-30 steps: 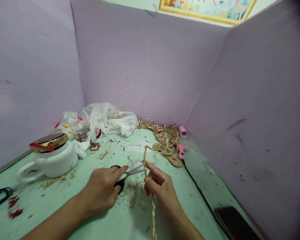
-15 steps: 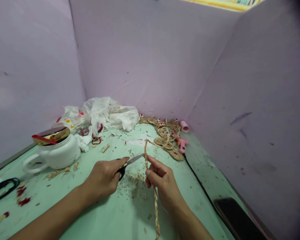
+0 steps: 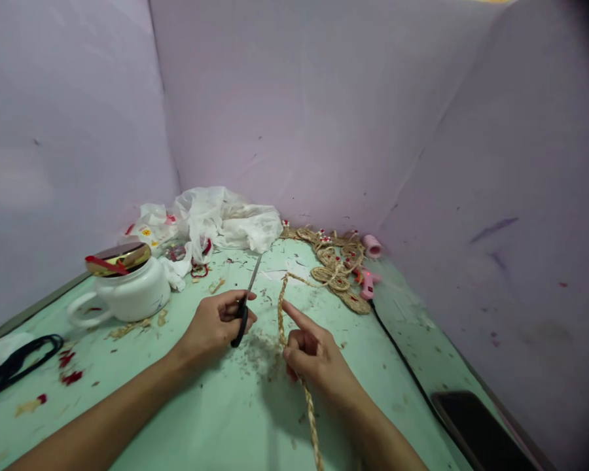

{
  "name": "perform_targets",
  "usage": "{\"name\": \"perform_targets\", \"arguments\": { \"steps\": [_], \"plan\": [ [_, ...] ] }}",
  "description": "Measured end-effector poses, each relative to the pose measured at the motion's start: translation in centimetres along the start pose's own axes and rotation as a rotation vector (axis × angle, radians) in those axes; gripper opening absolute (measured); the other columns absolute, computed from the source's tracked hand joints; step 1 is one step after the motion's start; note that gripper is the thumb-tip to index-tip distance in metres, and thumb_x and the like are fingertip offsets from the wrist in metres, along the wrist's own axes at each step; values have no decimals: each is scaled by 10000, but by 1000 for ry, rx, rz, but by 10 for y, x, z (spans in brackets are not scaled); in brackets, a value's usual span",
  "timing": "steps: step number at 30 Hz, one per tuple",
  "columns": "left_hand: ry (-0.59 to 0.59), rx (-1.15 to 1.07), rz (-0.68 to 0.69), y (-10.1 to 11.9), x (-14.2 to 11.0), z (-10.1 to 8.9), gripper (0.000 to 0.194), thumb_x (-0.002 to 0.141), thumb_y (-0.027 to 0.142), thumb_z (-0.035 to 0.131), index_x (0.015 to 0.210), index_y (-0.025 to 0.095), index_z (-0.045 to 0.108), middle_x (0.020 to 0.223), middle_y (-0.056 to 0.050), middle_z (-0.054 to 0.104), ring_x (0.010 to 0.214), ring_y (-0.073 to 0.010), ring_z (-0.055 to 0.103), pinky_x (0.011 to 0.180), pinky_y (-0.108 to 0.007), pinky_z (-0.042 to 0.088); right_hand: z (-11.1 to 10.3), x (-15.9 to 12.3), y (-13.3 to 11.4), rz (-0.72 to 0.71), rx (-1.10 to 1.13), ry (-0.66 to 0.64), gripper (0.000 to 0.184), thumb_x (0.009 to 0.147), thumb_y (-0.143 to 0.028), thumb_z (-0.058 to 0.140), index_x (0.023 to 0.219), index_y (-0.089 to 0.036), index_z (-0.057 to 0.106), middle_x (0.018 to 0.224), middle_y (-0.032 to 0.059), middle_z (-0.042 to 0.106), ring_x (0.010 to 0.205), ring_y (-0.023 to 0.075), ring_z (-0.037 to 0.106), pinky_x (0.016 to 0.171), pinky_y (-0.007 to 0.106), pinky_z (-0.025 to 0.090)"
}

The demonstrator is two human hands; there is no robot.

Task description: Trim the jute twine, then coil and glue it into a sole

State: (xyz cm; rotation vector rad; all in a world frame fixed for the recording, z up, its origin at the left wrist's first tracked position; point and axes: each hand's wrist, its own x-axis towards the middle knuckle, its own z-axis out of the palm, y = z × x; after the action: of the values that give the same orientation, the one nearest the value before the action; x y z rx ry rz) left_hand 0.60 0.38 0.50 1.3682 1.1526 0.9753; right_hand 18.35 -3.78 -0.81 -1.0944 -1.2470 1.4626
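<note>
My left hand [image 3: 220,320] is closed on the black handles of a pair of scissors [image 3: 249,294], whose blades point up and away from me. To its right, my right hand [image 3: 314,350] pinches a braided straw cord [image 3: 281,314] between thumb and curled fingers, with the index finger stretched along it. The cord rises above the hand, bends over at its top and runs as a thin strand toward coiled straw flower shapes [image 3: 334,278]. Its lower part hangs down past the hand to the bottom edge. The scissors are apart from the cord.
A white mug [image 3: 132,291] with a gold-and-red lid stands at left, before crumpled white plastic bags [image 3: 226,219]. A pink glue gun [image 3: 368,284] and its black cable lie at right, near a dark phone [image 3: 476,425]. Black cord [image 3: 14,366] lies far left. Straw scraps litter the green tabletop.
The scissors have swung from pointing right at the braided cord to pointing up and away, apart from it. My right hand keeps its hold, index finger now straighter. The view has shifted slightly.
</note>
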Motion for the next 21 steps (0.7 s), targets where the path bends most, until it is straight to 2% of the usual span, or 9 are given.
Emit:
{"name": "perform_targets", "arguments": {
  "steps": [4, 8, 11, 16, 18, 21],
  "plan": [
    [-47, -195, -32, -3, -1, -2, 504, 568, 246, 671, 1031, 117, 522, 764, -62, 653, 553, -109, 536, 518, -230, 397, 2, -2, 5, 29, -35, -85, 749, 609, -112, 529, 1336, -175, 360, 462, -117, 411, 400, 69, 393, 448, 217, 349],
    [-65, -318, -100, -5, -5, 6, 503, 558, 242, 698, 1016, 119, 527, 638, 6, 597, 487, -73, 492, 469, -197, 343, 8, -4, 12, 69, -70, -175, 755, 643, -107, 531, 1359, -192, 307, 475, -106, 471, 406, 73, 425, 451, 211, 362],
    [-62, -340, -133, -7, -8, 13, 489, 537, 194, 705, 990, 117, 541, 551, 49, 538, 462, -62, 465, 458, -187, 333, 13, -6, 14, 110, -85, -198, 776, 669, -145, 564, 1378, -175, 251, 487, -92, 510, 403, 76, 425, 445, 210, 350],
    [-58, -369, -168, -8, -8, 14, 511, 531, 149, 686, 1017, 112, 531, 591, 26, 582, 467, -73, 501, 470, -194, 347, 14, -4, 12, 129, -18, -179, 793, 665, -261, 644, 1350, -115, 272, 536, -65, 542, 420, 80, 429, 446, 220, 342],
    [-66, -388, -188, -9, -8, 13, 525, 533, 141, 683, 1033, 113, 525, 589, 29, 580, 464, -72, 503, 480, -194, 357, 12, -2, 11, 112, 8, -125, 698, 641, -328, 675, 1242, -110, 396, 559, -54, 545, 418, 79, 433, 443, 226, 346],
    [-78, -384, -185, -11, -8, 15, 522, 536, 154, 693, 1030, 118, 528, 602, 27, 584, 473, -72, 503, 485, -195, 370, 10, 1, 9, 74, 49, -10, 446, 591, -383, 714, 919, -146, 528, 580, -35, 552, 448, 85, 468, 462, 232, 370]
  ]
}}
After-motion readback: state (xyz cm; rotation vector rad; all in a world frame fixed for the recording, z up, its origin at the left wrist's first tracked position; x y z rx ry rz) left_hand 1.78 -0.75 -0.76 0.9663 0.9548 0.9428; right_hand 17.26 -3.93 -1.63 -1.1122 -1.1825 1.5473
